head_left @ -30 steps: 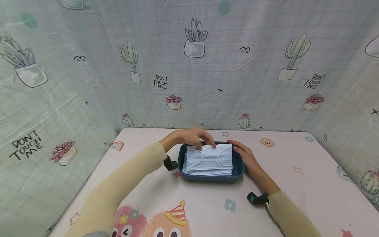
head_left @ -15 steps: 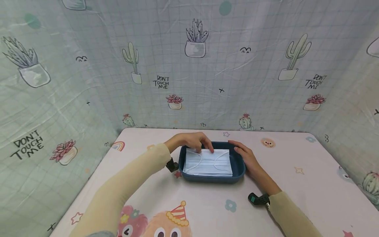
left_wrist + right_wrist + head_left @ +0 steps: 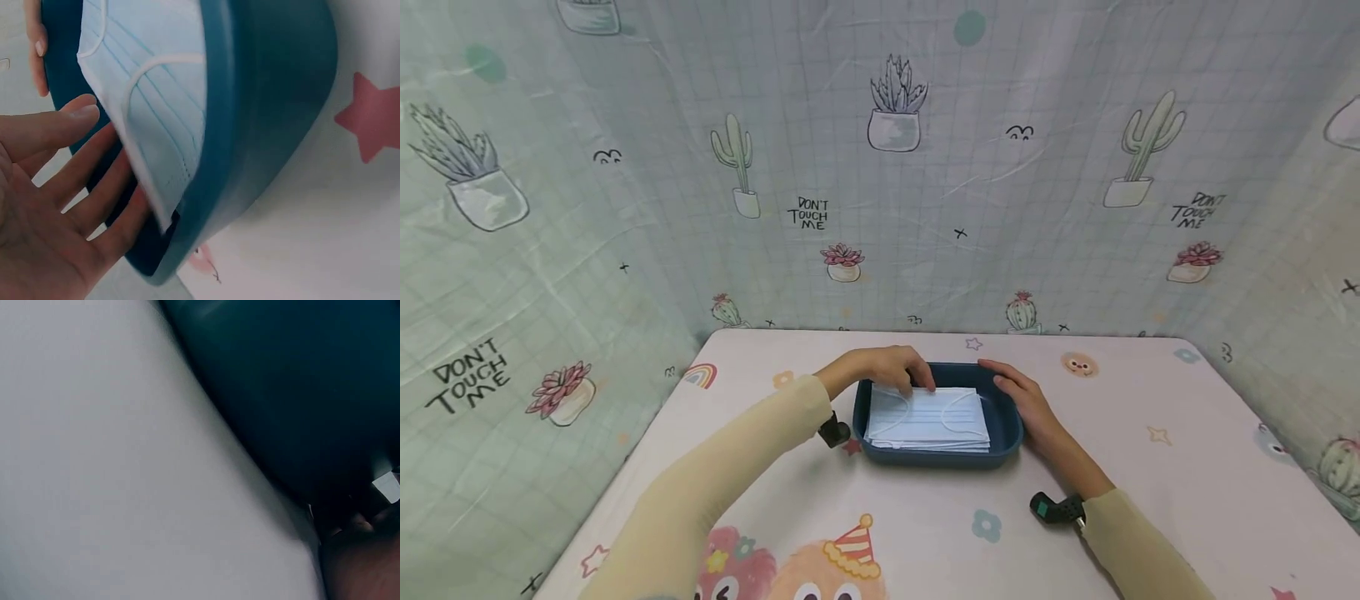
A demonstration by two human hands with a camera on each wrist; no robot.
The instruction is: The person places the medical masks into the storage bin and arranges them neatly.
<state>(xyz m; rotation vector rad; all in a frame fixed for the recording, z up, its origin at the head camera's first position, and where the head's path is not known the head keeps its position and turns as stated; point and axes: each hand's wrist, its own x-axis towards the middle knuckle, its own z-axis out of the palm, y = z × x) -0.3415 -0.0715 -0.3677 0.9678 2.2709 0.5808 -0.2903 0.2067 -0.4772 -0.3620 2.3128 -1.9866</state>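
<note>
A stack of light blue face masks (image 3: 928, 421) with white ear loops lies in a dark blue rectangular tray (image 3: 940, 459). At the far edge of the stack, my left hand (image 3: 895, 367) reaches down into the tray from the left. The left wrist view shows its fingers (image 3: 100, 187) fairly straight, tips at the masks' edge and thumb held apart. My right hand (image 3: 1026, 400) rests along the tray's right rear corner, fingers extended against the rim. In the right wrist view the tray's outer wall (image 3: 294, 381) fills the upper right and most of that hand is out of frame.
The tray stands on a pale tabletop (image 3: 925, 517) printed with cartoon figures and stars. Behind the table hangs a grid-patterned cloth (image 3: 880, 200) with cactus drawings, which also runs down both sides.
The masks' far edge has come lower and nearer in the tray, and the stack lies flatter. My left hand has moved down with it. The right hand stays at the corner.
</note>
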